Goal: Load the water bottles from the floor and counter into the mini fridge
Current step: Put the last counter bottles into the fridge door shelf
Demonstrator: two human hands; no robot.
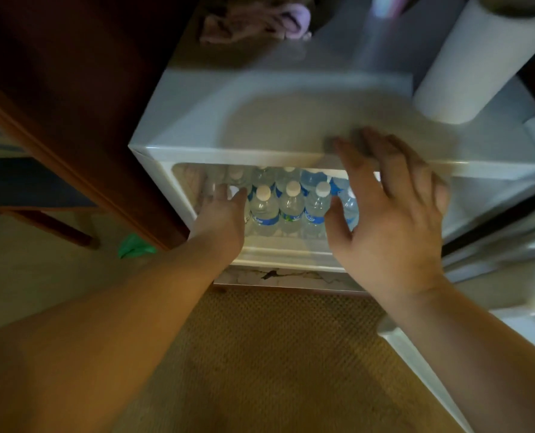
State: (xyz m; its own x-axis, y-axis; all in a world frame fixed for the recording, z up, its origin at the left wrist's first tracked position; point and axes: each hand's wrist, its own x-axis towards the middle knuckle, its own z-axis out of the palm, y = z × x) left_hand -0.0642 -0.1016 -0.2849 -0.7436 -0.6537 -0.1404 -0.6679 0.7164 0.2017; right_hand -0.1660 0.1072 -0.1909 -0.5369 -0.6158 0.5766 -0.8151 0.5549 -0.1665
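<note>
Much of the mini fridge (178,120) interior is hidden: only the upper front of its cavity is seen beneath the white top edge, and the back rows are lost in shadow. The water bottles (291,204) are stood upright inside, packed cap to cap in at least two rows; the front three are plainly seen with white caps and blue labels, while those at the far left are blurred and partly covered. The left hand (219,220) is reached into the left side of the cavity; its fingertips are smeared and blocked by the bottles, so whether anything is gripped cannot be told. The right hand (388,214) is held in front of the right side of the opening, its fingers spread wide and straight, nothing held; a bottle at the right end of the row is largely covered by it. The whole frame is softened by motion blur, most of all on the fridge top.

A paper towel roll (484,57) is stood on the fridge top at the right rear, and a crumpled pink cloth (253,20) is laid at the back. The open fridge door (494,245) is cut off at the right edge. A dark wooden cabinet (72,104) is set close against the fridge's left side, leaving little room there. Open tan carpet (260,354) is left in front, beneath the arms. A small green object (133,245) is seen on the floor by the cabinet; its kind cannot be made out.
</note>
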